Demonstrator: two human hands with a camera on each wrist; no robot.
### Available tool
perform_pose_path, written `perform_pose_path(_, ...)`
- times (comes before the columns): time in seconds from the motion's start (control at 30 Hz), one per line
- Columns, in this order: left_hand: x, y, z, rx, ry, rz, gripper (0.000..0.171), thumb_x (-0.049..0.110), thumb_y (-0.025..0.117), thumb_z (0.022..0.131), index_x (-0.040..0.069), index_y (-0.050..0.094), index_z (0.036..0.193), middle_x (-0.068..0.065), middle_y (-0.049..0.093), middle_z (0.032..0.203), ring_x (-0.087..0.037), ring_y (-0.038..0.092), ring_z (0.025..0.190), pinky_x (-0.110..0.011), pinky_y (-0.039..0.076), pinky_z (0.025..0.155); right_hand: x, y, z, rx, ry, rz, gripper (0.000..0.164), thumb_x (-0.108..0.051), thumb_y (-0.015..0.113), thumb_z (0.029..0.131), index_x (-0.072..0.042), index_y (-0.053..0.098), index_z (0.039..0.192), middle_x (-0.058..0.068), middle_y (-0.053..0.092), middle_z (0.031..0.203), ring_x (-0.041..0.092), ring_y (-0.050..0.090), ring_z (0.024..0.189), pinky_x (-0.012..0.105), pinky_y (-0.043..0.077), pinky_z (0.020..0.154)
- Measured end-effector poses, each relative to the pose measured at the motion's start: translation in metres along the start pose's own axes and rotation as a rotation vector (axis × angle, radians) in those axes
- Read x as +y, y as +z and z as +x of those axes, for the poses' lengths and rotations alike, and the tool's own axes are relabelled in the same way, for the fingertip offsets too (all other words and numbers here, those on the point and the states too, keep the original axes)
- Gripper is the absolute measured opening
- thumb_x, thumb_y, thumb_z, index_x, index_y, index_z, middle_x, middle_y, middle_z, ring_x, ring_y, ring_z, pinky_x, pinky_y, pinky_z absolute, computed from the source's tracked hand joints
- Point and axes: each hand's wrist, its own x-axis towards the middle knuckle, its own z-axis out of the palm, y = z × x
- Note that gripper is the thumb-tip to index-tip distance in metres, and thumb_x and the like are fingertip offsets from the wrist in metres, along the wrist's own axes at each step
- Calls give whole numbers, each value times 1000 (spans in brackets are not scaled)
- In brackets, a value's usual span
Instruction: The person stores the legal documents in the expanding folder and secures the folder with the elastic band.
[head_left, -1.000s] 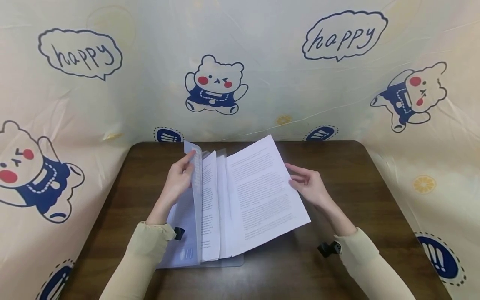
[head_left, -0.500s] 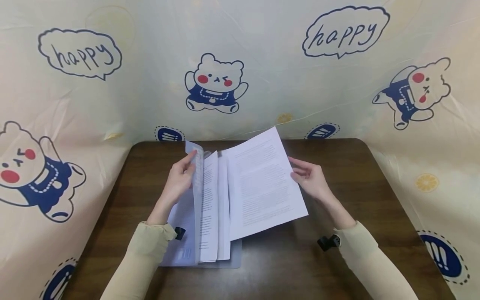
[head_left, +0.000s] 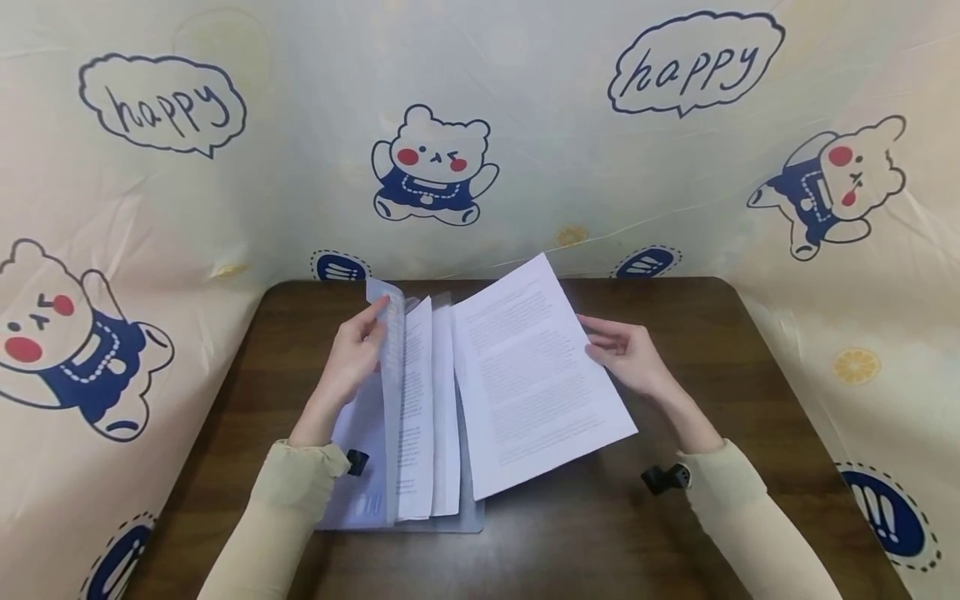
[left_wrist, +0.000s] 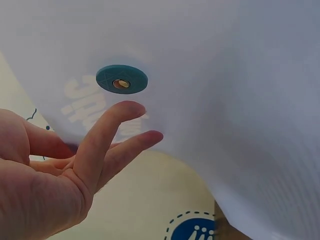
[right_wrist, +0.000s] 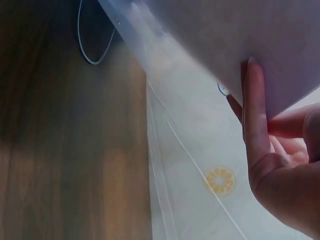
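Note:
A translucent bluish document folder [head_left: 360, 487] stands partly open on the table, several printed sheets [head_left: 415, 417] tilted inside it. My left hand [head_left: 356, 350] holds its raised cover near the top. In the left wrist view, a round teal button [left_wrist: 106, 82] is fixed to that cover, just above the curled fingers [left_wrist: 102, 132]. To the right, my right hand [head_left: 630, 358] pinches the side edge of a printed white paper [head_left: 540, 383], which slants beside the folder. Seen in the right wrist view, the thumb [right_wrist: 255, 95] presses on the paper's underside; other fingers are partly hidden.
Under everything is a dark wooden table [head_left: 712, 350] with rounded back corners. A patterned cloth [head_left: 562, 167] hangs close behind and around it. A thin cord loop [right_wrist: 95, 62] hangs by the folder in the right wrist view. Small black cameras [head_left: 663, 478] sit at the wrists.
The right hand has raised the paper slightly, then shifted it right, and its lower corner now sits apart from the other sheets. The left hand keeps its hold with hardly any movement.

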Motion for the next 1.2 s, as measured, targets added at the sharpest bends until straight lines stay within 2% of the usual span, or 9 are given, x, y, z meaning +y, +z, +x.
perform_pose_path(0.07, 1, -2, 1, -1, -2, -16, 58, 13, 36, 117, 16, 31, 175, -26, 36, 176, -37, 56, 119, -24, 56, 68, 0, -6, -3, -41, 3, 26, 50, 3, 65, 105, 8, 56, 155, 37, 67, 143, 32, 82, 110, 22, 65, 81)
perform_pose_path(0.17, 2, -4, 2, 3, 1, -33, 57, 13, 37, 118, 15, 31, 174, -25, 34, 178, -32, 57, 113, -23, 55, 66, 2, -10, -8, -107, 22, 62, 51, 0, 66, 106, 9, 55, 155, 37, 67, 142, 23, 84, 105, 26, 66, 80)
perform_pose_path(0.27, 2, -6, 2, 17, -4, -58, 56, 13, 38, 117, 14, 34, 173, -29, 45, 168, -20, 54, 87, -23, 53, 63, 3, -4, -7, -123, 38, 66, 50, -1, 66, 107, 8, 56, 155, 36, 68, 143, 29, 83, 108, 27, 67, 81)
perform_pose_path(0.37, 2, -6, 2, 8, -14, -75, 56, 13, 37, 118, 13, 34, 173, -30, 49, 161, -14, 49, 76, -23, 53, 62, 2, 11, -1, -54, 22, 42, 46, 0, 65, 107, 10, 58, 152, 35, 68, 142, 41, 80, 116, 25, 66, 84)
perform_pose_path(0.5, 1, -4, 2, -12, -18, -85, 57, 13, 36, 118, 14, 31, 174, -27, 40, 173, -23, 58, 96, -22, 56, 66, 2, 34, 1, 72, -21, 23, 43, 4, 63, 106, 11, 61, 148, 34, 71, 139, 48, 78, 115, 25, 66, 85)
perform_pose_path(0.63, 1, -2, 2, -8, -28, -92, 57, 14, 36, 118, 16, 30, 175, -23, 33, 179, -34, 56, 121, -22, 57, 68, 4, 52, -5, 105, -55, 38, 44, 7, 63, 105, 10, 62, 149, 33, 73, 136, 48, 79, 111, 28, 67, 84)
perform_pose_path(0.77, 2, -2, 0, -5, -39, -92, 57, 15, 36, 118, 17, 30, 175, -22, 33, 179, -34, 56, 120, -22, 57, 69, 8, 65, -10, 80, -73, 80, 51, 9, 63, 104, 5, 58, 155, 33, 73, 135, 48, 79, 111, 23, 66, 81)
perform_pose_path(1.0, 2, -1, 0, -11, -31, -83, 57, 14, 36, 118, 17, 30, 175, -23, 34, 178, -22, 56, 97, -23, 56, 67, 11, 77, -14, 55, -78, 104, 56, 10, 65, 103, 3, 56, 157, 33, 71, 139, 49, 77, 116, 17, 59, 73)
perform_pose_path(1.2, 2, 1, -1, -19, -35, -86, 57, 15, 36, 118, 17, 29, 175, -23, 33, 179, -31, 57, 116, -22, 57, 69, 11, 84, -14, 29, -77, 111, 55, 9, 65, 103, 4, 56, 157, 33, 69, 143, 49, 77, 118, 17, 60, 76)
